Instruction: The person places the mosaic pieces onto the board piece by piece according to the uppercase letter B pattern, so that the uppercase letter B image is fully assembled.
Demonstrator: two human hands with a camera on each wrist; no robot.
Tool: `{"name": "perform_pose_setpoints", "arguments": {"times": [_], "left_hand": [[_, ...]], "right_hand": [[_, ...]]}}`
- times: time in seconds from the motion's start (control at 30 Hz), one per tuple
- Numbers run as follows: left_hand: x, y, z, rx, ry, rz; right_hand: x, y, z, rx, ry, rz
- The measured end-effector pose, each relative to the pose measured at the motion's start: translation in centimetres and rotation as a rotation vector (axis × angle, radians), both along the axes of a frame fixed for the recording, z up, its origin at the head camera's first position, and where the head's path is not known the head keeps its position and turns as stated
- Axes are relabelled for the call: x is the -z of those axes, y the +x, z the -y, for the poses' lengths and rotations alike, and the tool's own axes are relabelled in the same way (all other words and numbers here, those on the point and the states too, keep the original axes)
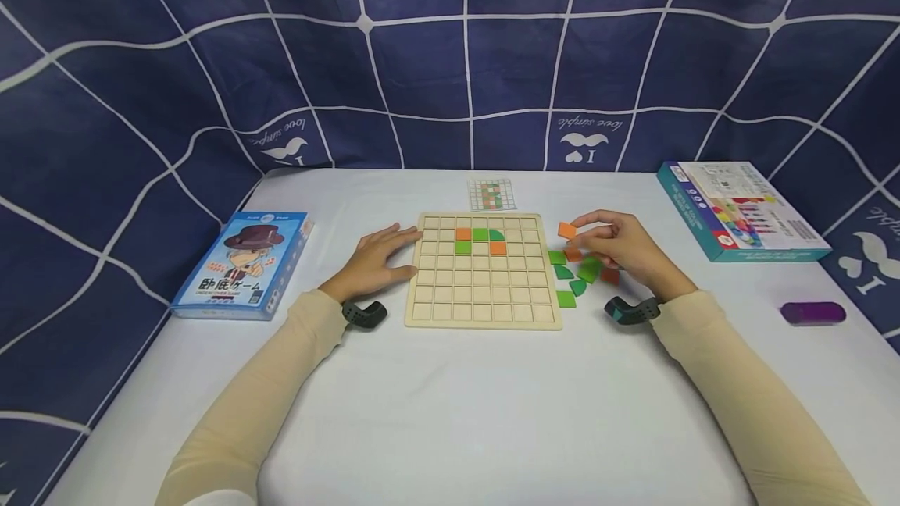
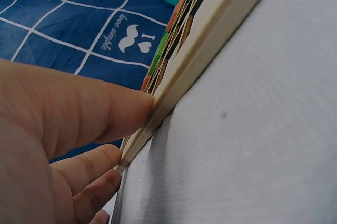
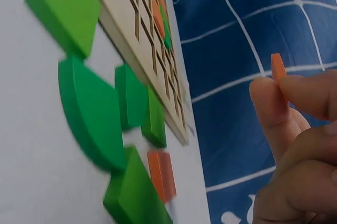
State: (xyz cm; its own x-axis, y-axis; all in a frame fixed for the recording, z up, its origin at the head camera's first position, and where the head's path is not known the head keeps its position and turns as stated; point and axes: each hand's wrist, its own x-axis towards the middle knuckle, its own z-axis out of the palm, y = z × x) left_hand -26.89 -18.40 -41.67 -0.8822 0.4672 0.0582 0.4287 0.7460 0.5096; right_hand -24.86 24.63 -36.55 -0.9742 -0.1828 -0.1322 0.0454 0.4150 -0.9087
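Note:
My right hand (image 1: 628, 250) pinches an orange square tile (image 1: 566, 230) between thumb and index finger, lifted to the right of the wooden grid board (image 1: 481, 291). In the right wrist view the tile (image 3: 278, 67) stands edge-on between the fingertips. Under and beside that hand lie loose tiles: green squares, dark green quarter-rounds (image 3: 92, 113) and orange pieces (image 3: 162, 175). My left hand (image 1: 376, 262) touches the board's left edge with its fingers extended. Near the board's top, orange, light green and dark green tiles (image 1: 480, 234) sit in cells.
A small pattern card (image 1: 492, 195) lies behind the board. To the left is a blue game box (image 1: 239, 265); a teal-sided box (image 1: 745, 213) lies at the back right. A purple cylinder (image 1: 813, 313) rests near the right edge. Patterned cloth (image 1: 422, 61) hangs behind the table.

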Motion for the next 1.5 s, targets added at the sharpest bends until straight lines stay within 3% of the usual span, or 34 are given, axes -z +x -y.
{"name": "perform_pose_setpoints", "arguments": {"times": [0.2,0.8,1.07,1.5], "left_hand": [[-0.2,0.1,-0.1,0.004,0.01,-0.008],[-0.1,0.1,-0.1,0.0,0.002,-0.004],[0.2,-0.2,0.0,-0.002,-0.001,-0.002],[0.2,-0.2,0.1,-0.001,0.0,0.005]], "right_hand": [[0.0,-0.1,1.8,-0.041,0.016,-0.031],[0.1,-1.1,7.3,-0.198,-0.12,-0.021],[1.0,-1.4,10.2,-0.271,-0.149,-0.016],[2.4,-1.7,13.2,-0.309,-0.156,-0.015]]}}
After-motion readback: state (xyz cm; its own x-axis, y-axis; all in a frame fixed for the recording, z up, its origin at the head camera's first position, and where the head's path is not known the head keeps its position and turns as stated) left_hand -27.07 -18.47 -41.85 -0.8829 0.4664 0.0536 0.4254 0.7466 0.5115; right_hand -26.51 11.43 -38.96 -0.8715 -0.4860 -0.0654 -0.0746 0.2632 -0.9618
